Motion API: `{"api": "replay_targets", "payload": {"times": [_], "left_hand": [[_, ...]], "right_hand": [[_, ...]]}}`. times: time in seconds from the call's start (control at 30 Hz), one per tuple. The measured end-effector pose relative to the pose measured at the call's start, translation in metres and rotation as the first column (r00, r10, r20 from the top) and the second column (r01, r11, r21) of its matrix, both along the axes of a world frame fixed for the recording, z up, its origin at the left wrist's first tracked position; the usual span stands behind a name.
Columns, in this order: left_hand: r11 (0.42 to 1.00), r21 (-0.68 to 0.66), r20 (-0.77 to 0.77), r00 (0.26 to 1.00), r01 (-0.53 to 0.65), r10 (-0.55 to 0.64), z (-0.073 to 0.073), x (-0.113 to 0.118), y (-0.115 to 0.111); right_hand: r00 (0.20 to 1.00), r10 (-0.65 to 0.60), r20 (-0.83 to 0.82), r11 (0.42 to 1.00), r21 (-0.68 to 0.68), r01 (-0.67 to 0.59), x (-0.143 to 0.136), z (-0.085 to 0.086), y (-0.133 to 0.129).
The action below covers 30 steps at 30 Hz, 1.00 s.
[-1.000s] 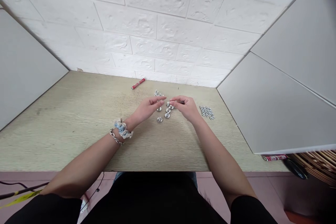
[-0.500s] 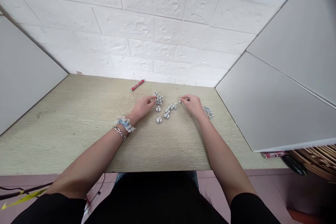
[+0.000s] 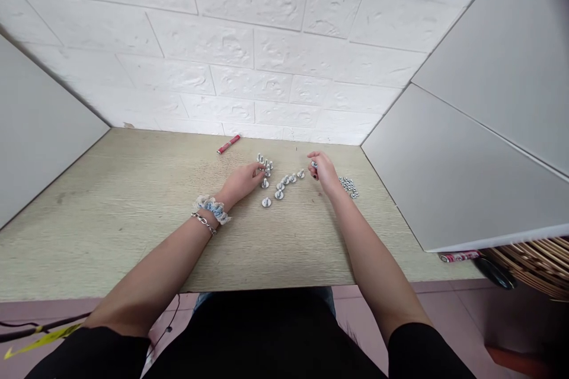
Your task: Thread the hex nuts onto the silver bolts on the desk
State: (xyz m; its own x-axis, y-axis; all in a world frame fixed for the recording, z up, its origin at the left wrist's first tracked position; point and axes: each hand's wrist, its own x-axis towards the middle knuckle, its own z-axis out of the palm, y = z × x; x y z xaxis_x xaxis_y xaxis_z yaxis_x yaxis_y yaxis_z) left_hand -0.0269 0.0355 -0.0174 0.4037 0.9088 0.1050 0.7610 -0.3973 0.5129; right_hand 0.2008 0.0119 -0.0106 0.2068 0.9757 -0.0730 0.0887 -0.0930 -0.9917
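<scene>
Several metal bolts with wide round bases stand on the wooden tabletop, some bunched in a cluster (image 3: 260,159) and others spread in a curved line (image 3: 280,194). My left hand (image 3: 243,182) rests at the cluster, its fingers pressed together around something I cannot make out. To the right of the line, my right hand (image 3: 323,173) is closed over a small metal piece. A pile of small metal nuts (image 3: 349,187) lies to the right of my right wrist.
A red tube (image 3: 229,144) lies near the white brick wall. White panels (image 3: 480,160) flank the table (image 3: 146,201). At the right edge are another red tube (image 3: 460,256), a dark oval object (image 3: 495,272) and a woven basket (image 3: 533,260).
A bolt that was under my right fingertips now stands alone at the right end of the line. My right hand has lifted away from it and turned. My left hand has barely moved.
</scene>
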Motion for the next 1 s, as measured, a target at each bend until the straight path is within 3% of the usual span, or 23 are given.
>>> {"api": "replay_targets", "payload": {"times": [0.07, 0.17, 0.3, 0.43, 0.57, 0.7, 0.9, 1.0], "left_hand": [[1.000, 0.004, -0.032, 0.999, 0.009, -0.009, 0.000, 0.000, 0.000], [0.999, 0.015, -0.096, 0.995, 0.030, -0.028, 0.001, 0.001, -0.001], [0.998, 0.047, -0.126, 0.992, 0.032, -0.026, 0.001, 0.000, -0.003], [0.995, 0.090, -0.075, 0.996, -0.038, 0.045, 0.005, -0.003, -0.006], [0.987, 0.146, -0.021, 0.998, -0.063, 0.066, 0.013, -0.002, -0.015], [0.980, 0.199, -0.040, 0.999, 0.015, -0.007, 0.019, 0.001, -0.028], [0.957, 0.256, -0.101, 0.989, 0.135, -0.112, 0.021, 0.004, -0.040], [0.946, 0.277, -0.117, 0.983, 0.166, -0.139, 0.021, 0.003, -0.041]], "right_hand": [[0.981, -0.053, -0.186, 0.999, -0.009, 0.053, -0.002, 0.004, 0.000], [0.938, -0.081, -0.337, 0.996, 0.002, 0.087, -0.006, 0.009, -0.001], [0.912, -0.099, -0.397, 0.994, -0.005, 0.106, -0.011, 0.010, -0.003], [0.916, -0.098, -0.389, 0.994, 0.015, 0.112, -0.015, 0.010, -0.004], [0.920, 0.057, -0.387, 0.998, 0.039, -0.046, -0.022, 0.012, -0.010], [0.886, 0.233, -0.401, 0.973, 0.087, -0.216, -0.037, 0.014, -0.020], [0.817, 0.484, -0.314, 0.871, 0.085, -0.484, -0.054, 0.014, -0.031], [0.806, 0.549, -0.221, 0.832, 0.051, -0.553, -0.055, 0.012, -0.033]]}}
